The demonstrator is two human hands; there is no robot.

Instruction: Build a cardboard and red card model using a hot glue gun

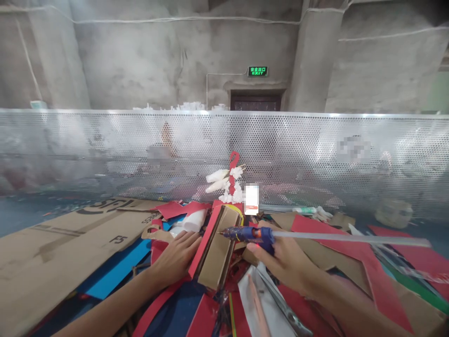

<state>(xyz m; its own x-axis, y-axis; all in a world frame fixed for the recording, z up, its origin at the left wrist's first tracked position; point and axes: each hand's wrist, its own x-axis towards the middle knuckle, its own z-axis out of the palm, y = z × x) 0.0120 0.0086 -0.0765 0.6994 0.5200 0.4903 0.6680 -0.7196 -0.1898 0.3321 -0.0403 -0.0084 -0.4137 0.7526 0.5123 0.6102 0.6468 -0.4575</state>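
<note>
Right hand (286,262) is clamped around a blue glue gun (247,234); nozzle points left and touches the upper edge of a cardboard box (219,250); a long clear glue stick (351,238) projects from the gun's rear toward the right, level above the red sheets. Left hand (177,257) lies flat, fingers spread, pressed against the box's red left face; it grips nothing. The box sits tilted between both hands, left hand touching its left side, right hand just beside its right side; the hands are apart, with the box separating them.

Scissors (284,306) lie below the right hand, near the wrist, blades toward the hand. Red paper sheets (372,262) and cardboard offcuts crowd the area to the right and front; free surface there is scant. A large flat cardboard sheet (63,248) lies to the left, with a blue sheet (115,274) near the left forearm; that side is less cluttered. A red-and-white ornament (229,182) stands behind the box. A perforated metal screen (105,145) closes the far edge of the work surface.

Count: one glue gun; one glue stick; one box; one pair of scissors; two hands
</note>
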